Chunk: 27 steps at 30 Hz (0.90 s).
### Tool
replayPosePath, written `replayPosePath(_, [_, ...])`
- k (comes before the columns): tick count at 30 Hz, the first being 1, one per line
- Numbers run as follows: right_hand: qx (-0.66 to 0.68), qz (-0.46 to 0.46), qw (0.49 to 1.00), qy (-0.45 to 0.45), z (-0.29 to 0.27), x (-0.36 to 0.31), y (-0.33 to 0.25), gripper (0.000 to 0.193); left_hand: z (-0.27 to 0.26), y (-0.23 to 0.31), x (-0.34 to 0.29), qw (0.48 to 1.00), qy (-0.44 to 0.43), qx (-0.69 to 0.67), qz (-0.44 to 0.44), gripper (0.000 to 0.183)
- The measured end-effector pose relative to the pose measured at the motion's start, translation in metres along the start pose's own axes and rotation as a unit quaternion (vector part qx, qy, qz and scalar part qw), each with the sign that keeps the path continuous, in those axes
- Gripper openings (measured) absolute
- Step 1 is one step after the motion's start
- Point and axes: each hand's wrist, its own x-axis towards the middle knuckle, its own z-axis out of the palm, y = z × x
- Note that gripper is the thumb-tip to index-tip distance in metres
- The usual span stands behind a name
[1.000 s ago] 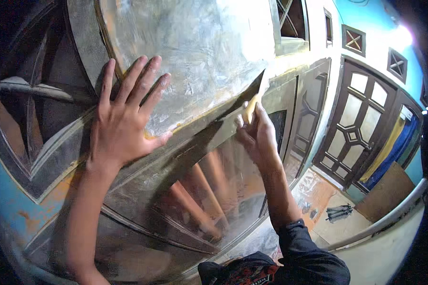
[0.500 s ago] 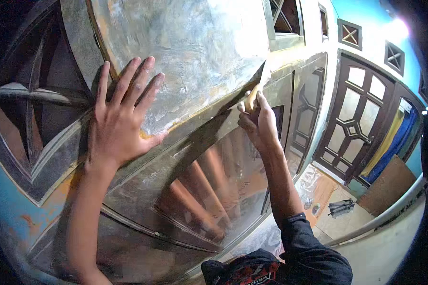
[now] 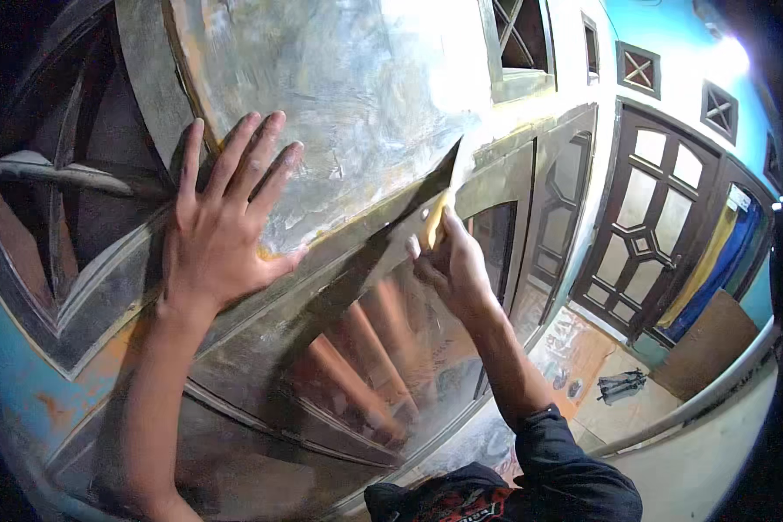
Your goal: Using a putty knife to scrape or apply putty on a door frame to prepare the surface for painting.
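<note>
My left hand [image 3: 222, 235] lies flat with fingers spread on the wall, over the lower left corner of a patchy grey-white plastered panel [image 3: 322, 104]. My right hand [image 3: 452, 261] grips the yellowish handle of a putty knife [image 3: 437, 217]. Its thin blade points up toward the panel's lower right edge, where a dark wooden frame [image 3: 374, 235] runs below; glare hides whether the tip touches. Beneath the hands is a window pane [image 3: 435, 348] with reddish-brown folds showing in it.
A dark window with crossed bars [image 3: 70, 165] is at far left. To the right stand a dark wooden door with pale panes [image 3: 644, 226], blue and yellow cloth [image 3: 705, 261] and a leaning brown board [image 3: 709, 348]. A folded dark object [image 3: 622, 385] and sandals [image 3: 567, 383] lie on the floor.
My right hand has moved down and left with the putty knife, and the blade has come away from the upper right. My left hand has stayed in place.
</note>
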Motion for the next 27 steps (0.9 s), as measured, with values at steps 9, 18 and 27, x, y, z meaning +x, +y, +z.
replayPosePath(9, [-0.027, -0.034, 0.998, 0.038, 0.004, 0.002, -0.007, 0.03, -0.002, 0.001, 0.0, 1.0, -0.002, 0.003, 0.003, 0.094])
replayPosePath(18, [0.014, -0.047, 0.999, -0.023, -0.001, 0.027, -0.02, 0.036, -0.004, 0.0, 0.0, 1.0, 0.004, 0.007, 0.006, 0.091])
replayPosePath(27, [0.022, -0.032, 0.999, -0.012, -0.004, 0.021, -0.032, 0.032, -0.004, -0.001, 0.002, 1.0, 0.007, 0.008, 0.001, 0.093])
